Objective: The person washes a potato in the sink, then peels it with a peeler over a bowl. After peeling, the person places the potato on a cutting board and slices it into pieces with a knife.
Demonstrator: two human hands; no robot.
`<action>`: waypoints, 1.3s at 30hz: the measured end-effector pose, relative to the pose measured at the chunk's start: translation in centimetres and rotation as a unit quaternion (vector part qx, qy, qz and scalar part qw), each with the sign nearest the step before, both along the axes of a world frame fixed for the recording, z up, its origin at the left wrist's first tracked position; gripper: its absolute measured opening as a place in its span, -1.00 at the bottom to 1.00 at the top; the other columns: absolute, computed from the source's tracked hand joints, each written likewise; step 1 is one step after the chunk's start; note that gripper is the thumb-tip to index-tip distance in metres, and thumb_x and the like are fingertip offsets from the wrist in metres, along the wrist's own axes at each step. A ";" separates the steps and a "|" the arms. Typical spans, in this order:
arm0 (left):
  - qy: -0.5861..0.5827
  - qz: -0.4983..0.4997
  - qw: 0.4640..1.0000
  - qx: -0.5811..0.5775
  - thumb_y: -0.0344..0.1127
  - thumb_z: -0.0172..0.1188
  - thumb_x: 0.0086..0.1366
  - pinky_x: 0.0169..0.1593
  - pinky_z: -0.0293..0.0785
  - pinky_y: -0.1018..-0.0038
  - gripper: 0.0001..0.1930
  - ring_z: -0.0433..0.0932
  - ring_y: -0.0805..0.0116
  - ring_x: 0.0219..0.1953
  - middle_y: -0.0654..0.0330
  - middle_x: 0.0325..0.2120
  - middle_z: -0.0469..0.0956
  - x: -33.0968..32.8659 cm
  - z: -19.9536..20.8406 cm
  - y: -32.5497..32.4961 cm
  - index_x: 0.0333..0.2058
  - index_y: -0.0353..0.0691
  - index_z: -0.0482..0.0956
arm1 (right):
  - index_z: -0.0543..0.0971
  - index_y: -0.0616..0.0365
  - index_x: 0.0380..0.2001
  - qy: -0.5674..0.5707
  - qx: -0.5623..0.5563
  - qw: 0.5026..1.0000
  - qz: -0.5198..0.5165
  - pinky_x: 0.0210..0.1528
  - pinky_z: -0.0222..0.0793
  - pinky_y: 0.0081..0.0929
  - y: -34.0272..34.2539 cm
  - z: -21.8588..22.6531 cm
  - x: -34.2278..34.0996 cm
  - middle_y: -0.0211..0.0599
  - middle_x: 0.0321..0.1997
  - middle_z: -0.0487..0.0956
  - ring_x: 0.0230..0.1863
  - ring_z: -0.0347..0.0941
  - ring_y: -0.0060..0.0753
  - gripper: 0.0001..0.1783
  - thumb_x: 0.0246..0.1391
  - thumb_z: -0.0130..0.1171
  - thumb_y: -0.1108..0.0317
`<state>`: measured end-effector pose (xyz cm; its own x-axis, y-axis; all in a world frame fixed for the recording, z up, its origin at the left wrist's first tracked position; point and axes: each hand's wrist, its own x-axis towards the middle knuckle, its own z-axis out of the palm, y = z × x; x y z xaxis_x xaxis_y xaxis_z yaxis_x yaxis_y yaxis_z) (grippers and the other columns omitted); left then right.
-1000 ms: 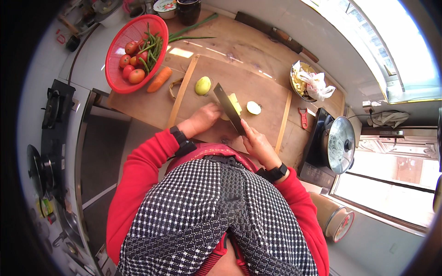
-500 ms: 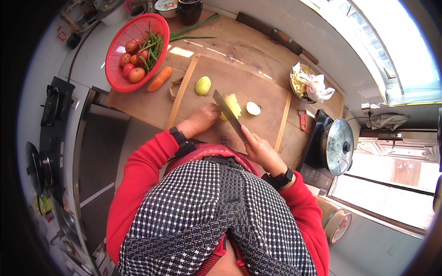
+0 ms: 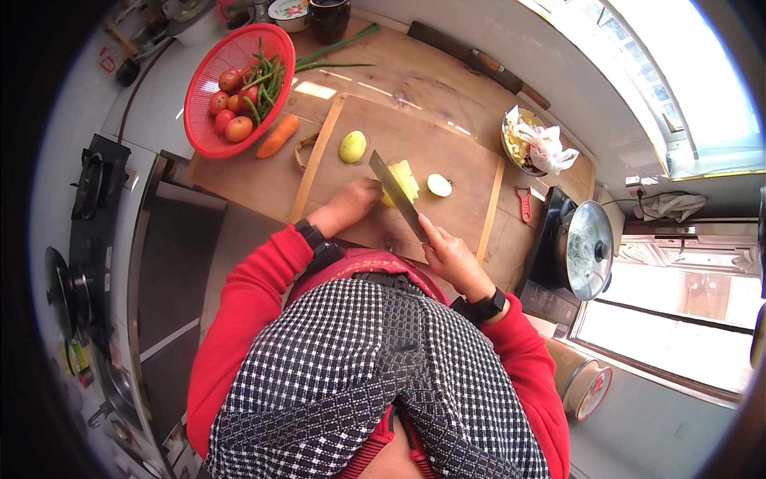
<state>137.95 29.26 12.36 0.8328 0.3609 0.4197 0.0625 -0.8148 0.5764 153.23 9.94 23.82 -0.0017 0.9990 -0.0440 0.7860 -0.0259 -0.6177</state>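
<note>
My right hand [image 3: 456, 262] grips a broad kitchen knife [image 3: 396, 194], its blade slanting away to the left over a peeled potato on the wooden cutting board [image 3: 459, 156]. Curled fingers of my left hand [image 3: 355, 203] press on the potato's uncut part, just left of the blade; that part is mostly hidden. On the blade's other side lie pale yellow potato slices [image 3: 407, 180]. A whole peeled potato [image 3: 352, 147] rests farther off to the left. To the right of the slices is a smaller potato piece [image 3: 439, 185], its pale face up.
A red basket [image 3: 191, 108] of tomatoes and green beans stands far left, beside a carrot [image 3: 278, 136] and green onions [image 3: 335, 64]. At right are a bowl of peelings with a plastic bag [image 3: 550, 150], a red peeler [image 3: 523, 204] and a glass-lidded pan [image 3: 589, 251].
Hands, knife and potato keep nearly the same places. The whole view has shifted only slightly.
</note>
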 end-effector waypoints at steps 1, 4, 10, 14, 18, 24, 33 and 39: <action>-0.007 0.003 1.000 -0.007 -0.50 0.07 -0.03 -0.29 0.42 0.35 -0.91 0.45 0.11 -0.35 0.08 -0.42 0.47 0.0 -0.1 -0.1 -0.49 -0.31 0.51 | 0.16 0.15 0.11 -0.004 0.016 1.000 0.004 -0.38 0.34 -0.22 -0.1 0.1 0.0 0.03 -0.34 0.43 -0.41 0.40 0.06 -0.37 -0.11 0.00 0.52; -0.040 0.010 0.999 -0.009 -0.51 0.03 -0.06 -0.31 0.41 0.32 -0.95 0.43 0.09 -0.38 0.08 -0.48 0.44 0.0 -0.5 -0.2 -0.55 -0.30 0.45 | 0.15 0.13 0.12 -0.010 0.049 0.999 0.015 -0.46 0.34 -0.20 -0.3 0.2 -0.1 -0.02 -0.38 0.42 -0.50 0.39 0.03 -0.35 -0.14 -0.01 0.52; -0.016 0.015 1.000 0.013 -0.50 0.00 -0.02 -0.31 0.41 0.33 -0.93 0.43 0.11 -0.39 0.07 -0.46 0.44 0.0 -1.3 -0.1 -0.51 -0.31 0.44 | 0.14 0.10 0.13 -0.002 0.026 1.000 0.013 -0.44 0.35 -0.20 -0.3 0.4 -0.4 -0.03 -0.37 0.41 -0.47 0.40 0.04 -0.35 -0.12 -0.01 0.51; -0.014 0.029 0.999 0.012 -0.48 0.07 -0.01 -0.29 0.41 0.35 -0.93 0.44 0.11 -0.37 0.08 -0.45 0.47 0.0 -1.5 -0.2 -0.50 -0.33 0.50 | 0.14 0.17 0.12 0.008 -0.025 1.000 0.000 -0.32 0.32 -0.26 -0.2 0.7 -0.4 0.04 -0.32 0.43 -0.35 0.40 0.06 -0.36 -0.11 0.00 0.54; -0.014 0.035 0.999 0.003 -0.48 0.07 -0.02 -0.29 0.41 0.35 -0.93 0.44 0.11 -0.37 0.09 -0.46 0.47 0.2 -1.3 -0.3 -0.50 -0.31 0.50 | 0.12 0.16 0.13 0.010 -0.018 1.000 0.012 -0.29 0.31 -0.24 -0.1 0.8 -0.3 0.05 -0.29 0.43 -0.33 0.39 0.09 -0.36 -0.09 -0.01 0.52; -0.003 0.042 0.999 0.009 -0.50 0.07 -0.05 -0.31 0.41 0.34 -0.92 0.45 0.13 -0.38 0.10 -0.48 0.46 0.1 -1.2 -0.4 -0.51 -0.29 0.50 | 0.12 0.13 0.13 -0.001 0.017 1.000 0.007 -0.37 0.33 -0.18 1.5 -1.4 -1.0 0.02 -0.35 0.42 -0.42 0.39 0.06 -0.36 -0.11 -0.04 0.50; -0.037 0.057 0.998 -0.010 -0.50 0.08 -0.04 -0.32 0.42 0.34 -0.92 0.45 0.09 -0.40 0.09 -0.47 0.46 0.2 -1.3 -0.4 -0.50 -0.31 0.49 | 0.15 0.14 0.11 0.011 0.087 0.996 -0.012 -0.40 0.34 -0.21 0.4 -1.7 -1.2 0.00 -0.34 0.42 -0.43 0.40 0.06 -0.38 -0.11 -0.02 0.52; -0.019 0.055 0.998 -0.014 -0.49 0.09 -0.03 -0.33 0.42 0.34 -0.93 0.46 0.09 -0.39 0.07 -0.45 0.46 0.1 -1.7 -0.4 -0.51 -0.32 0.49 | 0.16 0.16 0.11 0.025 0.026 0.999 -0.005 -0.32 0.33 -0.30 0.1 -0.2 -0.9 0.02 -0.31 0.43 -0.36 0.41 0.02 -0.38 -0.09 0.00 0.54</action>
